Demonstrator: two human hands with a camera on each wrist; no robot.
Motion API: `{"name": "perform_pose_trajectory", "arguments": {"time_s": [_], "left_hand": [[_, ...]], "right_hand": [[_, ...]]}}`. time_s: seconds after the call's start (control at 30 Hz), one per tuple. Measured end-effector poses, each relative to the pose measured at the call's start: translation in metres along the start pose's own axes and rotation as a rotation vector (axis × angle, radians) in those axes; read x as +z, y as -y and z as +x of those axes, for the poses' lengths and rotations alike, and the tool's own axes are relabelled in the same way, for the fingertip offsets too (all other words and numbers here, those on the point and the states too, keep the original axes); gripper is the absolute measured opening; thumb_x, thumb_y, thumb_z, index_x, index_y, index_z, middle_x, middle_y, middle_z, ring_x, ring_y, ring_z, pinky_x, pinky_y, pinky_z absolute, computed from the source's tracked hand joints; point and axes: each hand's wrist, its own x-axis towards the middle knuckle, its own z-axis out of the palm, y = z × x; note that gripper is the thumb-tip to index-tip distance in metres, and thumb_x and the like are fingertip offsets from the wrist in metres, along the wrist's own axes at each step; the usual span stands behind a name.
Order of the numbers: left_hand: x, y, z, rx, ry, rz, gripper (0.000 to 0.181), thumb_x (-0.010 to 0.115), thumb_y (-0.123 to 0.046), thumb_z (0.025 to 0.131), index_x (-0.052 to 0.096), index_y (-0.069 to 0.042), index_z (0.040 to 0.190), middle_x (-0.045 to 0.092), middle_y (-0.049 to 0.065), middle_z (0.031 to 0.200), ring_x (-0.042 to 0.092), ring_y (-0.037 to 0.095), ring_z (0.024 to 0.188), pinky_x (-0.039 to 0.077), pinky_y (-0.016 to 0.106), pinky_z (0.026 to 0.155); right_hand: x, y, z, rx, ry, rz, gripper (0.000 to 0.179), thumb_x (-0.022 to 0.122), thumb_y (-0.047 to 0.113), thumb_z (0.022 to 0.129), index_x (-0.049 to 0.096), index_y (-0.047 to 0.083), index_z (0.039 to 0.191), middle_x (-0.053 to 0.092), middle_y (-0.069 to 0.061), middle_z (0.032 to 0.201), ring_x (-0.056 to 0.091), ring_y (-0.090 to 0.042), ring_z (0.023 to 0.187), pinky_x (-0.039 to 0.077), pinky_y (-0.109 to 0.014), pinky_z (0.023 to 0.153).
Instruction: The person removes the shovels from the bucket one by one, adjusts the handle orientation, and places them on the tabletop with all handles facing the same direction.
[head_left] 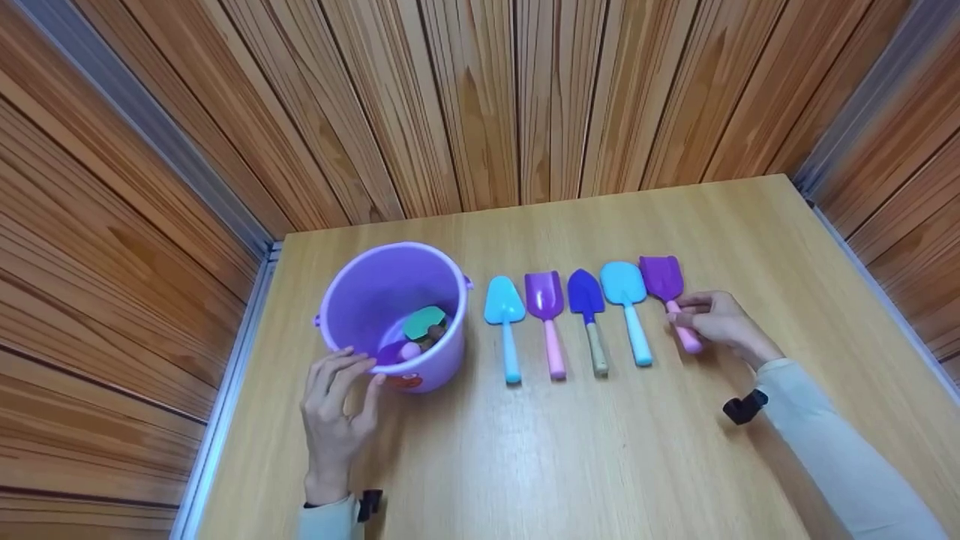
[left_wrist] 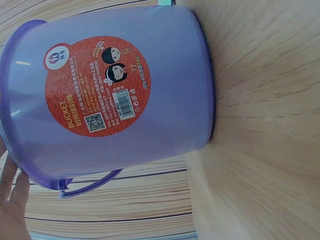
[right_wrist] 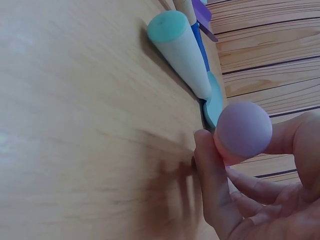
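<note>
My right hand (head_left: pixel 724 322) pinches the pink handle of a toy shovel (head_left: pixel 661 277) with a purple scoop, at the right end of a row. In the right wrist view the round end of that handle (right_wrist: pixel 244 129) sits between thumb and fingers. My left hand (head_left: pixel 335 412) holds the near rim of a purple bucket (head_left: pixel 442 367), fingertips over the edge and thumb outside. Inside the bucket lie a green piece (head_left: pixel 424 323), a pink knob-like piece (head_left: pixel 409 351) and some brown bits. A red label (left_wrist: pixel 97 86) covers part of the bucket's side.
Left of the held shovel lie a light blue shovel (head_left: pixel 624 283), a dark blue trowel (head_left: pixel 586 292), a purple shovel with pink handle (head_left: pixel 544 295) and a light blue trowel (head_left: pixel 504 301). Wood-panelled walls (head_left: pixel 480 97) border the wooden table (head_left: pixel 525 457).
</note>
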Motion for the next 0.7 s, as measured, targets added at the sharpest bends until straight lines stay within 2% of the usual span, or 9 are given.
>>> {"name": "perform_pose_trajectory", "arguments": {"time_s": [0.17,0.4,0.57,0.7], "left_hand": [[0.0,0.001,0.001,0.011,-0.001,0.009,0.034,0.072,-0.04,0.103,0.081,-0.008,0.112,0.078,0.01,0.111,0.067,0.035,0.117,0.047,0.022,0.117],[-0.001,-0.001,-0.001,-0.024,0.01,-0.011,0.034,0.071,-0.04,0.103,0.081,-0.008,0.114,0.077,0.009,0.114,0.066,0.034,0.12,0.046,0.022,0.117],[0.0,-0.001,-0.002,-0.017,0.003,-0.014,0.034,0.072,-0.04,0.103,0.081,-0.008,0.114,0.078,0.009,0.114,0.066,0.034,0.119,0.047,0.022,0.117],[0.0,0.0,0.0,-0.012,-0.006,-0.016,0.036,0.072,-0.04,0.103,0.081,-0.007,0.113,0.078,0.009,0.114,0.066,0.034,0.119,0.047,0.023,0.116]], "right_hand": [[-0.002,-0.003,-0.001,0.001,0.002,-0.009,0.075,0.07,0.037,0.104,0.04,-0.005,0.159,0.045,-0.031,0.156,0.053,-0.033,0.126,0.053,-0.021,0.087],[-0.001,-0.005,-0.01,-0.03,-0.054,-0.113,0.071,0.068,0.039,0.105,0.044,-0.004,0.156,0.054,-0.028,0.144,0.056,-0.036,0.121,0.053,-0.031,0.092],[0.002,-0.006,-0.016,-0.055,-0.076,-0.216,0.066,0.067,0.034,0.105,0.047,-0.008,0.151,0.059,-0.028,0.133,0.06,-0.033,0.11,0.055,-0.03,0.085],[0.001,-0.002,-0.019,-0.071,-0.07,-0.257,0.064,0.07,0.03,0.104,0.049,-0.011,0.147,0.061,-0.027,0.125,0.061,-0.03,0.102,0.055,-0.028,0.078]]}}
